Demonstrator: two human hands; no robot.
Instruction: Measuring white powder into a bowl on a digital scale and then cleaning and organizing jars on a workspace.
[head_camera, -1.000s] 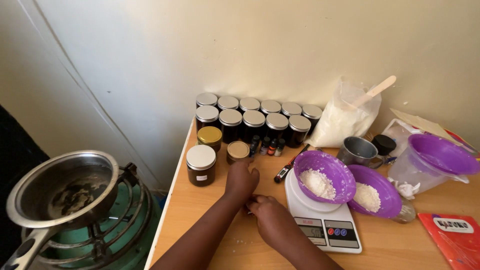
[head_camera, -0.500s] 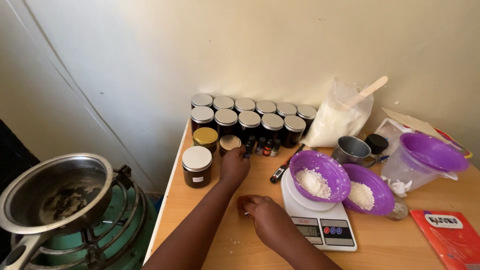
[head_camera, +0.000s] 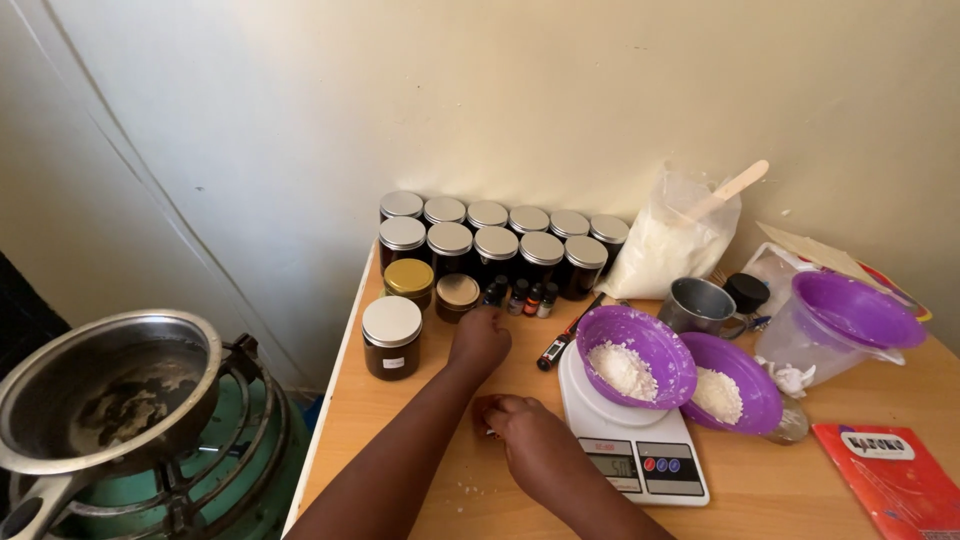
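Hands meet near the worktop's (head_camera: 400, 460) front-left part. The left hand (head_camera: 480, 342) reaches toward a small gold-lidded jar (head_camera: 458, 296) near the back-left corner, its fingers curled together, holding nothing I can see. The right hand (head_camera: 530, 440) rests beside the white kitchen scale (head_camera: 625, 455), fingers pinching something small that I cannot make out. A purple bowl (head_camera: 637, 355) of white flakes sits on the scale.

Beyond the fingers, two rows of dark jars (head_camera: 497, 238) with silver lids stand against the wall. A white digital scale (head_camera: 630, 452) lies just right of the fingers, carrying a purple bowl (head_camera: 637, 356) of white flakes; a second purple bowl (head_camera: 732, 382) touches it. A metal cup (head_camera: 697, 306) stands behind. Left of the worktop (head_camera: 780, 490), a steel pot (head_camera: 105, 390) sits on a green burner.
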